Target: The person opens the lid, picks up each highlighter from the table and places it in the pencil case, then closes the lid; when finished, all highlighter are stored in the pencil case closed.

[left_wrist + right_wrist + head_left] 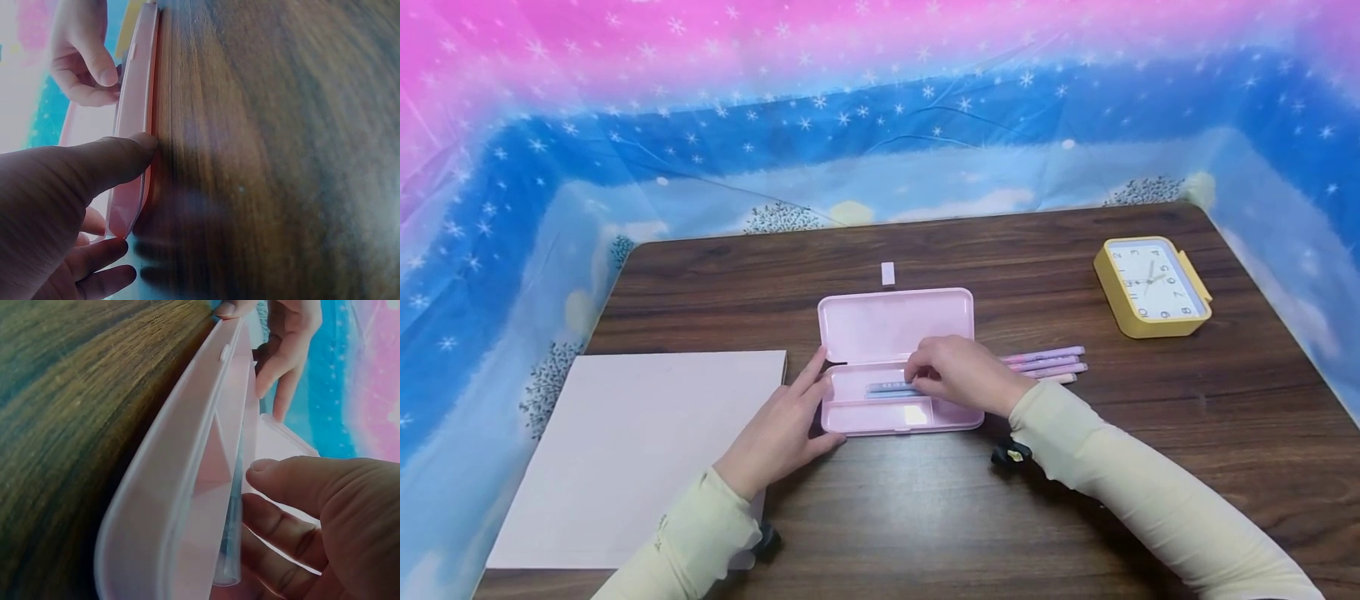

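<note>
A pink pencil case (872, 416) lies with its lid raised on the dark wooden table. My left hand (778, 433) holds the left end of the case, thumb on the front wall and fingers at the side and hinge corner. In the left wrist view the thumb presses the front wall (130, 125). Light blue pens (887, 387) lie in the rear compartment. My right hand (962, 371) reaches into the case with fingers curled and pinches at the right part of these pens. A clear pen end (228, 572) shows beside its fingers in the right wrist view.
Several pink and purple pens (1051, 363) lie right of the case, partly behind the right hand. Behind the lid is a small pale eraser (888, 273). A yellow clock (1153, 283) lies at the back right. A large white board (647, 450) covers the table's left side.
</note>
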Tool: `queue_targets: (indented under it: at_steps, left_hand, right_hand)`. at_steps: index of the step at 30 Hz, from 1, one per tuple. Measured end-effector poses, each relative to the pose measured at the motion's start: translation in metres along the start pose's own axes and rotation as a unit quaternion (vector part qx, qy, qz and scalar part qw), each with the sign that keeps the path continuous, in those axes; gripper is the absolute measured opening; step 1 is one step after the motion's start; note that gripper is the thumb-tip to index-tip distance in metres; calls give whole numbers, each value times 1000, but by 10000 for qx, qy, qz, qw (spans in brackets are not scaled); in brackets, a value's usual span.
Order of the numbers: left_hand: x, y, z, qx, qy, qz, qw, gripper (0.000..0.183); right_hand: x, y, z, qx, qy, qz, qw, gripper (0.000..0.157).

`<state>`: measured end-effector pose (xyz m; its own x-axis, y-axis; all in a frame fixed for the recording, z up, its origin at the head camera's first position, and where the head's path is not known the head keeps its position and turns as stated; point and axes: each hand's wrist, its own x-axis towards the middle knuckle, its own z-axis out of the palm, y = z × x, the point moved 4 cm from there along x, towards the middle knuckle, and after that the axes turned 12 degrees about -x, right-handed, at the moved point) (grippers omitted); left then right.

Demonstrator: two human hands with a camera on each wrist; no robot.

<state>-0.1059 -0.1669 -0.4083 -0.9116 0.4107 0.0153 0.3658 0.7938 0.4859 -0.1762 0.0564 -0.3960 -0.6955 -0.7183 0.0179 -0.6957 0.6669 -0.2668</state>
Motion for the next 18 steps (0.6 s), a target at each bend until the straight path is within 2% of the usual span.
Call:
queue_targets:
  at_steps: [11, 18]
  left_hand:
    - [-1, 0, -2, 7, 50, 36, 10000, 67]
    - [0, 1, -1, 25, 35, 89, 10000, 64]
  right_hand:
    - [-11, 6, -11, 304, 214, 37, 9993, 14]
    - [-33, 23, -38, 733, 251, 470, 9959, 20]
